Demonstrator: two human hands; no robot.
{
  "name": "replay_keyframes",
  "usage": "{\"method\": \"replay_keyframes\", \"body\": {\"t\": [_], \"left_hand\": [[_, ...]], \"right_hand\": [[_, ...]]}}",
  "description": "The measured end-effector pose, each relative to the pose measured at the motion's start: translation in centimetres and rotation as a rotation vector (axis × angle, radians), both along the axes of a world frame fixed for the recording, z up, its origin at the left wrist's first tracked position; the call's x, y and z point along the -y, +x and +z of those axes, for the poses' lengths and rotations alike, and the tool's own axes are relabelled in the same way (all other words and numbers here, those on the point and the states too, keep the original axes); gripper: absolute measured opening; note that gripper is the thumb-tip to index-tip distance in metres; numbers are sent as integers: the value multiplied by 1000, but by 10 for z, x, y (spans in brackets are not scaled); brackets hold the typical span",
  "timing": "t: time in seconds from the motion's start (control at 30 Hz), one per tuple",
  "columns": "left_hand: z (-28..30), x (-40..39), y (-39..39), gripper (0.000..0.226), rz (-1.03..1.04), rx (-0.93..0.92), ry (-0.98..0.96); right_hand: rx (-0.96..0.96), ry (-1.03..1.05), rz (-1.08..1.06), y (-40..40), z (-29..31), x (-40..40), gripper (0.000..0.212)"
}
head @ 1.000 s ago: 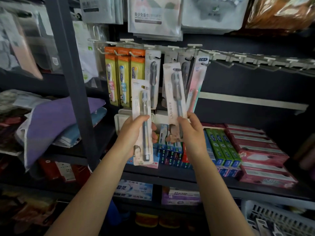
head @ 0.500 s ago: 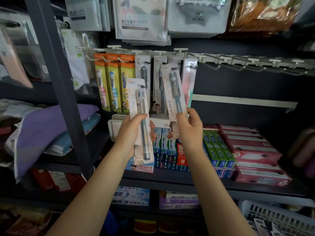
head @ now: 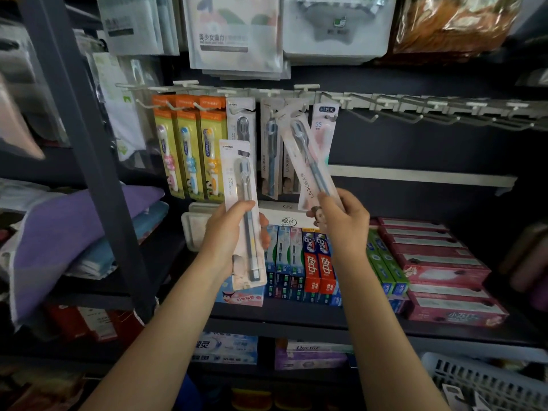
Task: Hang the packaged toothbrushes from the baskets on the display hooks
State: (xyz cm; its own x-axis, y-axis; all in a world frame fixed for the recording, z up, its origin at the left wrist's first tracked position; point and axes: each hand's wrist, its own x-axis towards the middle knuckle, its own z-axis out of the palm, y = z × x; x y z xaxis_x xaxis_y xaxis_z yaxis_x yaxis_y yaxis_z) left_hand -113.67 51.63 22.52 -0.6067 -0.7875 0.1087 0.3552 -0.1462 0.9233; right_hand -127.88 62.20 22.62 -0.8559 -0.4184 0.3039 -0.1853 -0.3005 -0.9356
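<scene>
Because the tilted pack (head: 308, 161) is pinched only at its bottom by the right hand (head: 344, 226) (another pack (head: 241, 209) is gripped in the left hand (head: 228, 235)), the hook (head: 299, 109) above could be missed.

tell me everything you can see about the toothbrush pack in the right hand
The pack is a long, narrow white card under clear plastic, with a grey-blue toothbrush inside, head up. "LMK" runs along its lower part. It tilts, top leaning left, its top end up at the hook rail in front of packs already hanging. The right hand pinches its bottom end; nothing else clearly touches it.
</scene>
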Motion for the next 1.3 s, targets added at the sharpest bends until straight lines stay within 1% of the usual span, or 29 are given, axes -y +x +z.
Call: {"method": "replay_keyframes", "body": {"t": [0.07,0.17,0.27,0.37,0.47,0.57,0.67,0.8,0.9,1.0,1.07,1.1,1.13,1.2,1.3], "left_hand": [[-1,0,-3,31,-9,-1,0],[0,1,-8,29,-19,5,-1],[1,2,-14,24,-23,17,-4],[0,2,-23,21,-37,35,-8],[-3,0,-30,21,-49,38,-4],[-3,-5,-36,22,-49,38,8],[-2,-8,-42,25,-37,39,24],[-1,-13,-47,28,-24,64,3],[0,-17,-51,27,-15,66,1],[0,-21,-54,27,-3,62,-10],[-1,-23,-56,20,36,76,-48],[-3,-21,-56,15,80,89,-71],[-4,-19,-56,13,126,98,-78],[-7,-13,-55,15,176,104,-64],[-7,-7,-49,23,175,94,-39]], "right_hand": [[50,-33,35,-1,-3,1,10],[62,-58,14,-4,-4,4,12],[11,-61,-64,-7,-6,7,11],[-39,-62,-129,-5,-9,9,21],[-64,-80,-147,-4,-11,8,15],[-65,-98,-128,-5,-14,6,5],[-39,-129,-90,-4,-13,4,11],[-20,-183,-88,-10,-8,-1,11],[-15,-177,-49,-14,-7,-4,13],[-4,-99,13,-15,-17,-1,16],[-6,-31,93,-10,-28,4,30],[-16,5,138,-8,-34,8,40],[-17,35,172,-5,-40,11,45],[-6,67,210,-2,-48,16,42],[13,109,218,-1,-51,26,42]]}}
